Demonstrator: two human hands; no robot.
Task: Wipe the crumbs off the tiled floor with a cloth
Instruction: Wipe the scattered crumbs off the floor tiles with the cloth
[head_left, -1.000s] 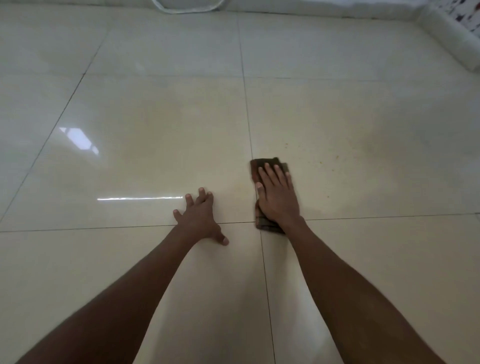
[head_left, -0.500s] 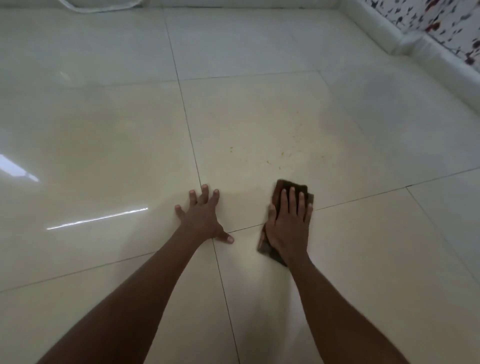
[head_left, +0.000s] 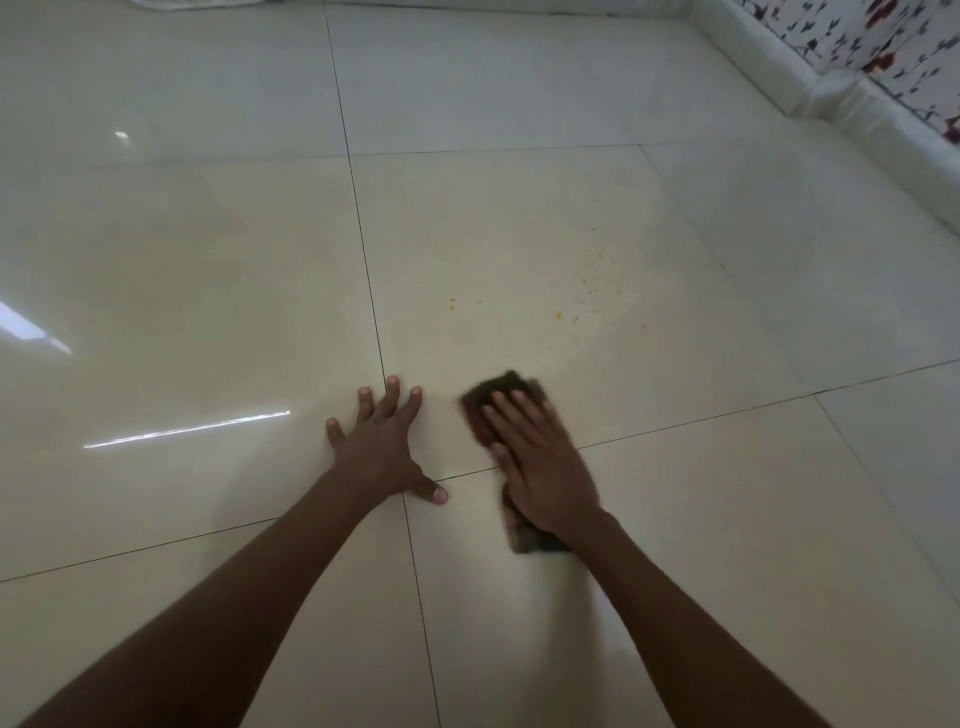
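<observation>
At the far left, the glossy cream tiled floor (head_left: 156, 270) carries bright streaks of reflected light, and thin dark grout lines (head_left: 363, 249) cut it into large squares.

Next comes the left hand (head_left: 376, 447), laid flat on the floor with its fingers spread and straight and the thumb pointing toward the right. Its grip is released: it holds nothing and only rests on the tile, right at the crossing of two grout lines.

Just beside it, apart from it, the right hand (head_left: 540, 467) presses down on a dark brown folded cloth (head_left: 498, 389). The fingers lie straight and close together over the cloth, so this grip is also released, pushing flat rather than grasping. The cloth sticks out past the fingertips at the far end and shows again under the wrist at the near end; it lies across a grout line. Hand and cloth are slightly blurred.

Beyond the cloth and to its right, small yellow-orange crumbs (head_left: 558, 314) are scattered on the tile, well apart from the cloth, with a few more specks further right and further away.

At the far right, a pale rounded skirting edge (head_left: 852, 111) runs along the floor, and above it stands a white wall patterned with dark and reddish marks (head_left: 893, 47).
</observation>
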